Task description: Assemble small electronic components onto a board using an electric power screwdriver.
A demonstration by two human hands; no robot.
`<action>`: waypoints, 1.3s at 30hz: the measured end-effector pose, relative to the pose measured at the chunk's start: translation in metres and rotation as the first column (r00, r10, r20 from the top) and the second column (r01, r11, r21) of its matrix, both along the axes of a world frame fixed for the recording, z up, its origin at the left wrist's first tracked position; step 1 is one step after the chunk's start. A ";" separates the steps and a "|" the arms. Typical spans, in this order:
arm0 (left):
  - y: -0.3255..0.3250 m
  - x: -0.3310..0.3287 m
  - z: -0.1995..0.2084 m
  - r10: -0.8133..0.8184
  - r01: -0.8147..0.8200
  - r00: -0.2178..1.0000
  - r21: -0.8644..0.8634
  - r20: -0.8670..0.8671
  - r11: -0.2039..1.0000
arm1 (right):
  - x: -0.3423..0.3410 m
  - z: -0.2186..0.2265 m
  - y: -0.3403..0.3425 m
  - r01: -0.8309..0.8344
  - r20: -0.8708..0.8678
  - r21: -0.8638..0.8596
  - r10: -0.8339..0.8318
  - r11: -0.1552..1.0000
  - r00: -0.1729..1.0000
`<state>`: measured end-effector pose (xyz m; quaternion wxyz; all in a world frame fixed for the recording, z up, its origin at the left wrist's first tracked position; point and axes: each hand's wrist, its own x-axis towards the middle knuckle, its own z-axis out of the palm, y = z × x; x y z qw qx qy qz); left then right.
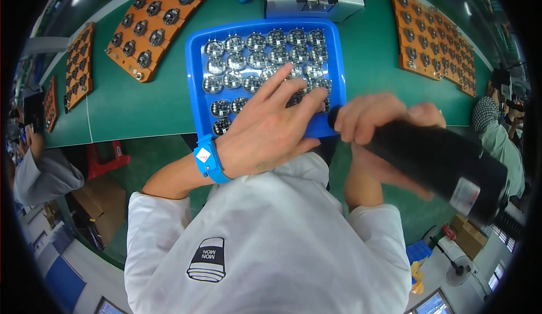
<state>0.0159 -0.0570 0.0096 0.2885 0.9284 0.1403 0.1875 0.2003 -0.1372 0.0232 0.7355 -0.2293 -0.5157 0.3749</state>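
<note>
A blue plastic tray [195, 82] holds rows of small round clear-and-black electronic parts [232, 79]. My left hand [268, 125], with a blue wrist strap [209, 158], reaches over the tray's near right part. Its fingers are spread, with the tips over or on the parts, and it hides several of them. My right hand [370, 116] is closed around a thick black handheld power tool [446, 158], which looks like an electric screwdriver. The tool lies slanted, its narrow end beside the tray's right rim and its cord end at lower right. Motion blurs this hand slightly.
On the green table [367, 48] stand orange fixture boards with round parts, one at left [152, 26] and one at right [420, 34]. A white-and-metal device [313, 0] sits behind the tray. Other people [48, 170] work at both sides. A red stool [107, 158] stands at left.
</note>
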 end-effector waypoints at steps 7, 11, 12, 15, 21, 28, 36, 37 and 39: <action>0.000 -0.002 -0.002 0.015 -0.013 0.999 0.026 -0.050 1.000 | -0.014 0.006 -0.003 0.075 0.068 -0.004 -0.075 0.997 0.995; -0.001 -0.003 -0.004 0.031 -0.031 0.999 0.000 -0.042 1.000 | -0.018 0.002 -0.003 0.069 0.008 -0.043 -0.069 0.997 0.998; -0.001 -0.002 -0.003 0.026 -0.026 0.999 -0.008 -0.040 1.000 | -0.017 -0.002 -0.005 0.097 0.023 -0.031 -0.096 0.995 0.995; -0.002 -0.001 -0.003 0.032 -0.032 0.999 -0.008 -0.028 0.999 | -0.011 -0.009 -0.008 0.174 0.064 0.006 -0.174 0.985 0.983; -0.001 -0.003 -0.005 0.034 -0.034 0.999 -0.013 -0.034 0.999 | 0.009 -0.005 -0.004 -0.097 0.136 0.050 0.090 0.994 0.987; -0.002 -0.002 -0.004 0.033 -0.034 0.999 -0.026 -0.028 0.999 | 0.000 -0.005 -0.004 -0.019 0.075 0.064 0.014 0.998 0.997; -0.002 -0.004 -0.002 0.036 -0.036 0.999 -0.019 -0.038 0.999 | -0.010 0.005 0.004 0.130 -0.005 0.016 -0.130 0.991 0.992; -0.002 -0.003 -0.001 0.035 -0.036 0.999 -0.015 -0.039 0.999 | -0.003 0.010 0.008 0.131 -0.006 0.020 -0.130 0.991 0.991; -0.001 0.002 0.002 -0.005 0.003 0.999 -0.044 -0.043 0.999 | 0.028 0.026 0.021 -0.006 0.001 0.233 0.006 0.972 1.000</action>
